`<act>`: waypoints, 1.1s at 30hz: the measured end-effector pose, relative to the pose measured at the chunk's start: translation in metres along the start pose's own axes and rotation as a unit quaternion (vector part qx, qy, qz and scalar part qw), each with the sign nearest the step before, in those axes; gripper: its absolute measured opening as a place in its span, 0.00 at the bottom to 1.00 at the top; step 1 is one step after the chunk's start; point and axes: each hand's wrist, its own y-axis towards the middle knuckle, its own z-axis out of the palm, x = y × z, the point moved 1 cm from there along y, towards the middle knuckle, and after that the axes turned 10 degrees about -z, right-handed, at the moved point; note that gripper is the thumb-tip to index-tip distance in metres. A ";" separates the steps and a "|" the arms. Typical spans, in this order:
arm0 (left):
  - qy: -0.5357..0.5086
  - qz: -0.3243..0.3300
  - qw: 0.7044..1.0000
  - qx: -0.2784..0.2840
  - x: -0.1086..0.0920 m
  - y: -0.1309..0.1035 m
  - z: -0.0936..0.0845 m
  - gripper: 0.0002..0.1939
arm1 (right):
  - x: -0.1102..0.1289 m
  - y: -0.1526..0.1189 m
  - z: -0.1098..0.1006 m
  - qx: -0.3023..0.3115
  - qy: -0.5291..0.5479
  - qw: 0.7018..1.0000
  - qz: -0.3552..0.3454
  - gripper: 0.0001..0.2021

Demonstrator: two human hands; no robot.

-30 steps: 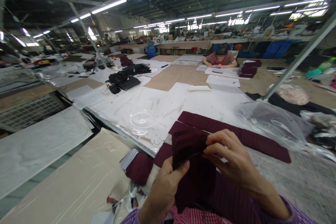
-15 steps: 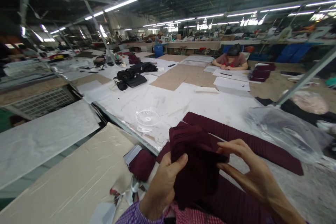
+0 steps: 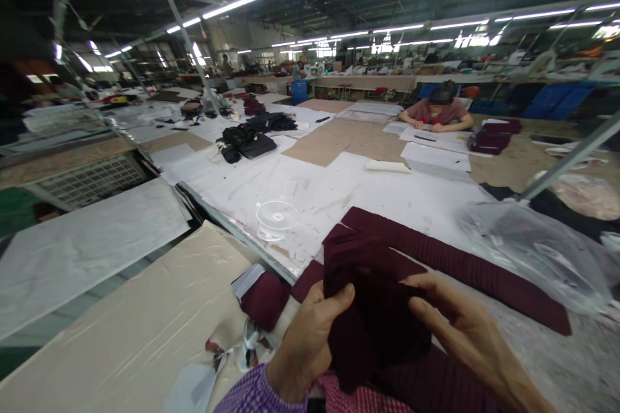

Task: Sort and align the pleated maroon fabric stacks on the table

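Observation:
A stack of dark maroon fabric pieces (image 3: 372, 297) is held up in front of me, low in the middle of the view. My left hand (image 3: 310, 335) grips its left edge with the thumb pressed on top. My right hand (image 3: 460, 329) holds the right side, fingers curled over the upper piece. Behind the stack a long maroon ribbed strip (image 3: 465, 264) lies flat on the table. A smaller folded maroon piece (image 3: 264, 300) sits to the left beside some white papers.
A small white fan (image 3: 277, 216) stands on the white-papered table (image 3: 314, 187). A clear plastic bag (image 3: 533, 245) lies at the right. Black garments (image 3: 247, 139) are piled further back. A person (image 3: 438, 110) works at the far side. A slanted metal pole (image 3: 566, 158) crosses right.
My right hand has slid down and over the right side of the maroon stack. The stack has sunk a little lower. The view has shifted slightly to the left.

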 end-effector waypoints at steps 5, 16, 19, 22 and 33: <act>-0.032 0.006 0.999 -0.007 -0.002 0.002 -0.002 0.11 | -0.011 -0.011 0.002 -0.021 -0.051 0.998 0.019 0.12; 0.024 0.019 0.999 -0.043 0.003 0.003 -0.006 0.12 | 0.001 0.003 0.008 -0.076 -0.214 0.945 -0.236 0.07; 0.015 0.018 0.998 -0.055 0.002 0.004 -0.007 0.12 | -0.003 0.003 0.011 -0.050 -0.171 0.960 -0.217 0.08; 0.012 0.008 0.998 -0.058 0.001 0.004 -0.007 0.12 | -0.012 0.002 0.010 -0.001 -0.072 0.993 -0.091 0.05; -0.045 -0.016 0.999 0.003 -0.005 0.003 0.000 0.14 | -0.008 -0.002 0.023 -0.002 0.260 0.943 0.208 0.21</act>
